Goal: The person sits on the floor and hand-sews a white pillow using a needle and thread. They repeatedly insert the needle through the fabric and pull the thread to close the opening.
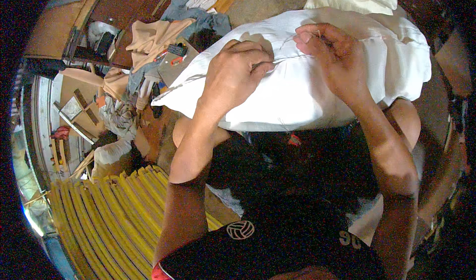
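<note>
A plump white pillow (297,101) lies across my lap, its fabric creased along a seam on top. My left hand (235,72) is closed on the pillow's upper side, with thumb and fingers pinching the cloth near the seam. Just above the pillow, to the right of that pinch, my right hand (334,52) is raised with its fingertips drawn together. A thin thread (283,44) shows at these fingertips; whether a needle is there too is too fine to make out. The cloth under my left fingers is hidden.
More white pillows (354,0) lie beyond the far right side. A yellow slatted bench (109,215) stands at my lower left. Beige cloth (153,37), a small board with tools (176,57) and a wooden frame (77,111) clutter the left.
</note>
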Available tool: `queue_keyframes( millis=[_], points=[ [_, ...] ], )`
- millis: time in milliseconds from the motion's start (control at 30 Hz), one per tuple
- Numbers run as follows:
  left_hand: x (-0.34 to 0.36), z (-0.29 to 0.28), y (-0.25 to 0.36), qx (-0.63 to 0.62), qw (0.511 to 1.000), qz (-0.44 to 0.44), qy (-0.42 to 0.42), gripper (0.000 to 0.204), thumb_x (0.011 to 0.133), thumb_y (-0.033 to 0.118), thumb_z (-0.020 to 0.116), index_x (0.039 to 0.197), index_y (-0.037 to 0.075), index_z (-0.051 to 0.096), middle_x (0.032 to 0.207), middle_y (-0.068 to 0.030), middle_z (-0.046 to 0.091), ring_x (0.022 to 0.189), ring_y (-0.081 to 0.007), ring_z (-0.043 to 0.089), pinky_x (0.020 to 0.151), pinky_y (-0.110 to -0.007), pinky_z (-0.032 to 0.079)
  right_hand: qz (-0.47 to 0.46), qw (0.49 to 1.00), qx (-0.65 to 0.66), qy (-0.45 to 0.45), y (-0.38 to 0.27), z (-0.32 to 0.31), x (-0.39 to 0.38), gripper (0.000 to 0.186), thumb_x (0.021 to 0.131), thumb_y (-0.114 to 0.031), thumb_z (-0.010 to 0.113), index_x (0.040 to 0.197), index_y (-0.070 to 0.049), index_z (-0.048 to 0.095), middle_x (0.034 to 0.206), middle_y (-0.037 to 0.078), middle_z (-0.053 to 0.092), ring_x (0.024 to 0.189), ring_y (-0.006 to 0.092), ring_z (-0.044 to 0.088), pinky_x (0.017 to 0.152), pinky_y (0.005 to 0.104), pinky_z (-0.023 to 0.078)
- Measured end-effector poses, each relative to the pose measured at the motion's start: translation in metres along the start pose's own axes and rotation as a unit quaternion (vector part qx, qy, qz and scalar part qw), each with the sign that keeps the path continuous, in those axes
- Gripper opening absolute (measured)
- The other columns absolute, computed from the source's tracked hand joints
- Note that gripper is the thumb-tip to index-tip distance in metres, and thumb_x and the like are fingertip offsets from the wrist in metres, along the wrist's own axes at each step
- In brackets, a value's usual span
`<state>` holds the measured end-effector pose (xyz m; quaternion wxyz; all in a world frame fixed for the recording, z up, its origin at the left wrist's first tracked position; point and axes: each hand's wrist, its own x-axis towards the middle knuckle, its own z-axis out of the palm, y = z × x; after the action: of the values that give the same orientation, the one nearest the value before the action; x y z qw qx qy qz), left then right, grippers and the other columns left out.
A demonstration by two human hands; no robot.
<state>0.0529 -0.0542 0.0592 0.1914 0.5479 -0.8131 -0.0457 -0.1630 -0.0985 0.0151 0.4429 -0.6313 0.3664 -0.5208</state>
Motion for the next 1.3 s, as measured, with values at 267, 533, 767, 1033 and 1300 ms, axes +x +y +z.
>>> queue_keyframes(
  millis=[267, 533, 767, 1033, 1300],
  points=[
    [-0.008, 0.011, 0.005, 0.007, 0.995, -0.030, 0.090, 0.011, 0.089, 0.012, 0.069, 0.097, 0.006, 0.072, 0.103, -0.0162, 0.072, 0.095, -0.0370, 0.068, 0.086, -0.044, 0.054, 0.027, 0.999, 0.022, 0.005, 0.001, 0.003, -0.008, 0.027, 0.100, -0.024, 0.064, 0.107, 0.001, 0.072, 0.091, 0.008, 0.073, 0.085, 0.0143, 0.068, 0.079, 0.0297, 0.054],
    [-0.008, 0.017, 0.008, -0.049, 0.991, -0.018, 0.121, 0.010, 0.087, 0.007, 0.070, 0.096, 0.005, 0.072, 0.099, -0.0152, 0.071, 0.092, -0.0340, 0.069, 0.081, -0.041, 0.056, 0.010, 1.000, 0.015, 0.001, 0.002, 0.002, -0.011, 0.025, 0.100, -0.022, 0.064, 0.107, 0.001, 0.071, 0.092, 0.008, 0.073, 0.085, 0.0131, 0.067, 0.077, 0.0287, 0.054],
    [-0.008, 0.025, 0.000, -0.016, 0.989, 0.025, 0.147, 0.009, 0.085, 0.005, 0.071, 0.095, 0.005, 0.071, 0.094, -0.0137, 0.069, 0.090, -0.0324, 0.068, 0.081, -0.041, 0.055, -0.010, 1.000, 0.000, -0.011, 0.002, 0.004, -0.013, 0.023, 0.100, -0.018, 0.063, 0.107, 0.002, 0.071, 0.093, 0.009, 0.073, 0.085, 0.0154, 0.068, 0.078, 0.0294, 0.054],
    [-0.008, 0.028, 0.003, -0.011, 0.985, 0.029, 0.170, 0.011, 0.082, 0.003, 0.072, 0.091, 0.005, 0.068, 0.098, -0.0131, 0.069, 0.098, -0.0329, 0.067, 0.089, -0.041, 0.053, -0.043, 0.999, -0.017, -0.003, 0.007, 0.006, -0.016, 0.023, 0.099, -0.020, 0.064, 0.107, -0.001, 0.072, 0.092, 0.012, 0.073, 0.085, 0.0202, 0.070, 0.078, 0.0314, 0.054],
    [-0.009, 0.029, 0.003, -0.008, 0.989, 0.004, 0.145, 0.013, 0.082, 0.001, 0.071, 0.092, 0.004, 0.066, 0.098, -0.0136, 0.069, 0.096, -0.0334, 0.067, 0.086, -0.041, 0.053, -0.024, 0.998, -0.049, -0.018, 0.004, 0.007, -0.016, 0.024, 0.100, -0.023, 0.060, 0.103, -0.002, 0.071, 0.089, 0.011, 0.073, 0.082, 0.0220, 0.071, 0.077, 0.0333, 0.055]
  ],
)
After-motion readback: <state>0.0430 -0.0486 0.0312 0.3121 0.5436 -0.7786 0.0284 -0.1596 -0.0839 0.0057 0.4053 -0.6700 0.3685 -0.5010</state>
